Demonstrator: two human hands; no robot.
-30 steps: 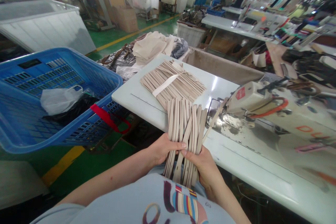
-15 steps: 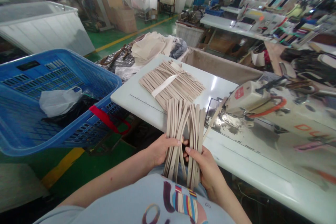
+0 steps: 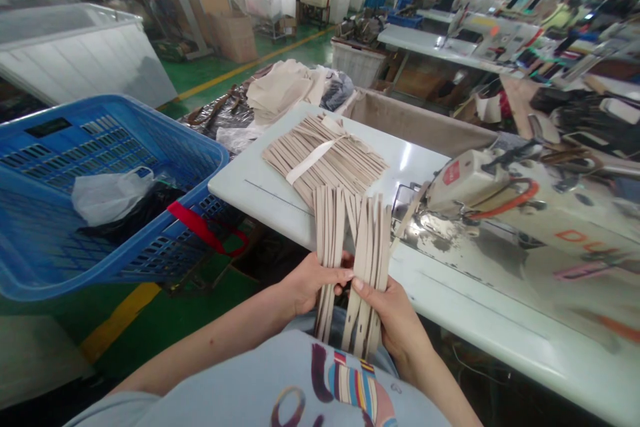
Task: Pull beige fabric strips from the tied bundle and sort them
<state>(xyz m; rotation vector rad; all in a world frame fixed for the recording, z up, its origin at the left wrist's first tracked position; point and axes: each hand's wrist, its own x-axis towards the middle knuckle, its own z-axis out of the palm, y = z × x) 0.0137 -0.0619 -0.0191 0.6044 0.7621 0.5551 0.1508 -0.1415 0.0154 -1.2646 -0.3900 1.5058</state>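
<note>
Beige fabric strips are split into two bunches in front of my body, at the table's near edge. My left hand (image 3: 317, 280) is closed around the left bunch of strips (image 3: 329, 227), thumb lying across its front. Around the right bunch of strips (image 3: 369, 237), my right hand (image 3: 387, 310) is closed too, its thumb near the left thumb. Both bunches stand roughly upright, with small dark slots near their lower ends. Just beyond lies a pile of similar strips (image 3: 345, 163) on the white sewing table (image 3: 260, 197), with a pale band (image 3: 311, 162) across it.
A sewing machine (image 3: 480, 187) stands on the table at the right. To the left is a blue basket (image 3: 150, 240) holding a white plastic bag (image 3: 113, 193) and a black one. Cloth pieces (image 3: 285, 90) are heaped behind the table, beside a fabric-lined bin (image 3: 420, 120).
Some strips in the middle have shifted from the left bunch to the right one, so the left bunch is thinner and the right wider. Both hands stay close together.
</note>
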